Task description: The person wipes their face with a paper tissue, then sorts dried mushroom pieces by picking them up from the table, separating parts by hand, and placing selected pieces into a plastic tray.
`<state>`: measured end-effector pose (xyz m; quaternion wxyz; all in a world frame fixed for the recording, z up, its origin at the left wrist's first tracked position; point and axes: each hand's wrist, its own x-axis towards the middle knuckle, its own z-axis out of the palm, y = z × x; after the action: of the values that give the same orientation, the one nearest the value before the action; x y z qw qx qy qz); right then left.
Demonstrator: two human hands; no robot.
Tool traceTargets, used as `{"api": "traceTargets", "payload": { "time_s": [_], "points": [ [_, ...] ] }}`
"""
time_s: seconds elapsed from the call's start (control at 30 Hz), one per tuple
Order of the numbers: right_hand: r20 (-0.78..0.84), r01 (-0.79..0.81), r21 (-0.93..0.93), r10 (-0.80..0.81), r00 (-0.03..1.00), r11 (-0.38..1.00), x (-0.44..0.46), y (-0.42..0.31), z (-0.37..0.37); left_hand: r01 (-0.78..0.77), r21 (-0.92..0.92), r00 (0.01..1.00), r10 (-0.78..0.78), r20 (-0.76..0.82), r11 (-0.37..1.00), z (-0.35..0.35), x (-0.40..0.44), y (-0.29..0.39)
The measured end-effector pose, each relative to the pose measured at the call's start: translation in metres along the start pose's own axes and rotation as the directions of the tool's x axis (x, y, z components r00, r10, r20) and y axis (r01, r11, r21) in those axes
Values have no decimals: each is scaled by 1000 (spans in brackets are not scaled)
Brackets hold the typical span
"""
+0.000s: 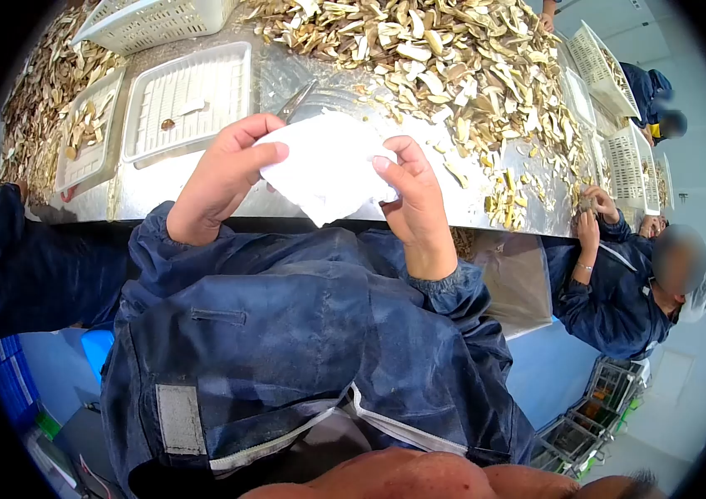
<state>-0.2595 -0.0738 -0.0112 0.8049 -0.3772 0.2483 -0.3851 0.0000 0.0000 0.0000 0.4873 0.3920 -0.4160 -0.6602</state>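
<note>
Both my hands hold a thin white sheet (320, 170), cloth or tissue, stretched above the table's near edge with one corner hanging down. My left hand (228, 170) pinches its left side between thumb and fingers. On the opposite side my right hand (415, 195) grips it the same way, thumb on top. Just beyond the sheet a slim metal tool (296, 100), knife-like, lies on the metal table (153, 187). To the left stands a white tray (250, 75) with a small brown piece and a pale scrap in it.
Sliced dried mushrooms (453, 58) are heaped across the back and right. A second tray (62, 158) holds some slices; a white basket (153, 21) stands behind. At right, a co-worker (611, 291) handles pieces near more baskets (627, 158). A plastic bag (511, 279) hangs below the edge.
</note>
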Motion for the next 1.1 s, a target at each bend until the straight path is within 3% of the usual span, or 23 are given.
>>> {"api": "traceTargets", "payload": {
  "time_s": [0.07,0.17,0.2,0.3,0.37,0.47,0.57,0.6,0.7,0.73,0.83,0.93,1.0,1.03,1.07,1.1],
  "points": [
    [-19,63,-9,-64,998,998,-1,0,6,-107,-60,994,107,-3,992,-3,7,-10],
    [10,30,-92,-29,1000,995,-5,-12,18,38,-239,995,-59,-79,970,29,4,7],
    [37,30,-142,-25,999,989,-7,-13,16,101,-343,992,-119,-32,934,31,8,4],
    [89,51,-289,-26,996,956,-5,-16,12,139,-185,990,-131,56,973,35,18,-9],
    [74,69,-378,-44,996,923,-4,-22,8,91,-52,995,-93,-41,994,45,15,-1],
    [-86,246,-292,-282,956,924,-4,-27,-2,-44,63,990,52,-134,997,48,14,-2],
    [-141,379,13,-374,917,925,1,-20,-18,-185,49,958,191,-212,981,50,14,-4],
    [-175,330,10,-323,930,944,2,-17,-14,-181,50,952,187,-243,982,50,14,-5],
    [-27,47,93,-45,999,995,-6,-6,3,-207,-10,952,199,-233,978,60,15,-4],
    [130,61,77,-70,989,995,-6,-3,8,-218,-24,951,207,-230,976,62,15,-4],
    [76,36,-185,-22,997,982,-10,-2,7,-238,-35,949,224,-223,971,66,14,-4],
    [-40,51,-218,-61,997,975,-19,-22,14,-227,26,954,228,-196,973,63,7,-2],
    [-26,102,-195,-110,994,976,-23,-26,6,-204,81,966,214,-145,976,57,0,-1],
    [-19,128,-183,-134,991,975,-24,-27,1,-215,168,971,229,-65,962,53,-2,3],
    [92,165,-110,-156,984,980,-20,-20,-15,-231,252,972,234,15,940,51,-4,11],
    [59,119,-71,-115,992,990,-19,-24,-12,-250,333,968,231,95,909,50,-5,19]
  ]
}}
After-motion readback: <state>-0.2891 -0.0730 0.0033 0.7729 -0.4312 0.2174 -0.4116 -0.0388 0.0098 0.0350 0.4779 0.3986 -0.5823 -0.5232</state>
